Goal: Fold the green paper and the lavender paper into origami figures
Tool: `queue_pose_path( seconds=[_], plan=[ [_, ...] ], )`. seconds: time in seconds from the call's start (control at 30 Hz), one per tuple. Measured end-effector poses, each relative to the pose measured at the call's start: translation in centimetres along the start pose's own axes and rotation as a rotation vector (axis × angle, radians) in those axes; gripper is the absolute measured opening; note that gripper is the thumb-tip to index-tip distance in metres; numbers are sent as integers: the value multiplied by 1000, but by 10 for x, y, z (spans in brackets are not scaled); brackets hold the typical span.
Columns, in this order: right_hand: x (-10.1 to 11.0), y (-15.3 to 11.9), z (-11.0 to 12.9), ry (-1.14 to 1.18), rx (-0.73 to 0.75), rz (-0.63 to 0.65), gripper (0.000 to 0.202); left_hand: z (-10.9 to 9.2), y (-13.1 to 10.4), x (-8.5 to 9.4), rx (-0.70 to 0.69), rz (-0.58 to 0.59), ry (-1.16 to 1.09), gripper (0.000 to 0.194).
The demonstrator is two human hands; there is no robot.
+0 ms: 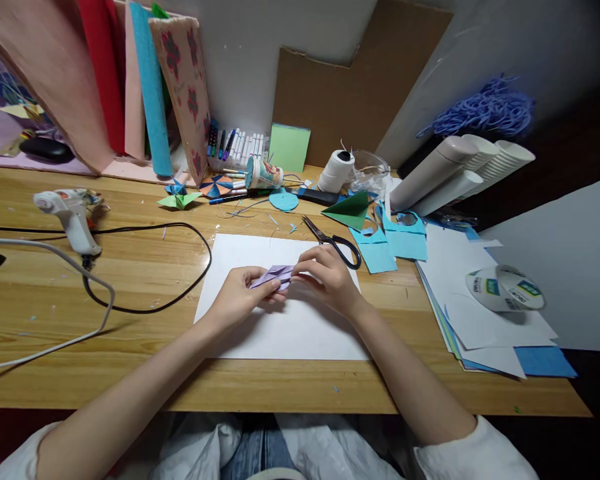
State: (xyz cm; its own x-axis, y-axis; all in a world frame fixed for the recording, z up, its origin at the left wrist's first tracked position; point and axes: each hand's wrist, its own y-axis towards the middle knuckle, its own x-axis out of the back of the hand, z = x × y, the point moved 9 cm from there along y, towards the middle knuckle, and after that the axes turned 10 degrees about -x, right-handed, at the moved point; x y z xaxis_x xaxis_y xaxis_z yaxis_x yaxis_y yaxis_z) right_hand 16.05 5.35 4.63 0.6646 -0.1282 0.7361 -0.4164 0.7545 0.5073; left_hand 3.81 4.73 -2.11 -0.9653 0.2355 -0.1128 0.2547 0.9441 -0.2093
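Between my hands is a small piece of folded purple paper (276, 275), held just above a white sheet (300, 327) on the wooden table. My left hand (245, 291) is closed on its left part, thumb on top and fingers beneath. The fingertips of my right hand (329, 277) pinch its right end. Some of the folds are hidden by my fingers. Black-handled scissors (333, 241) lie just beyond my right hand, partly over the sheet's far edge.
A white glue gun (73, 217) with a black cable lies at left. Behind the sheet are a green folded paper (347, 212), a thread spool (336, 170) and markers (245, 147). Cut blue paper (377, 252), stacked sheets (490, 327) and a tape roll (505, 290) lie at right.
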Motion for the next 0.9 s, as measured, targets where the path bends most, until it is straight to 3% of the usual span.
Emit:
queue_pose_path(
  seconds=[0.3, 0.4, 0.5, 0.6, 0.67, 0.9],
  plan=[
    [-6, -4, 4, -103, 81, 21, 10, -8, -2, 1, -93, -69, 82, 17],
    [0, -2, -8, 41, -112, -47, 7, -17, -2, 5, -174, -73, 166, 18],
    [-7, -7, -33, 379, -469, -97, 27, -21, -2, 8, -208, -87, 202, 20],
    [-41, -14, -35, 792, -702, 103, 27, -18, -1, 9, -215, -78, 183, 22],
    [-53, -17, -28, 937, -765, 190, 21, -17, 0, 6, -226, -57, 163, 21],
    [-48, -19, -25, 1008, -818, 114, 13, -13, 1, 3, -187, -35, 79, 21]
  ],
)
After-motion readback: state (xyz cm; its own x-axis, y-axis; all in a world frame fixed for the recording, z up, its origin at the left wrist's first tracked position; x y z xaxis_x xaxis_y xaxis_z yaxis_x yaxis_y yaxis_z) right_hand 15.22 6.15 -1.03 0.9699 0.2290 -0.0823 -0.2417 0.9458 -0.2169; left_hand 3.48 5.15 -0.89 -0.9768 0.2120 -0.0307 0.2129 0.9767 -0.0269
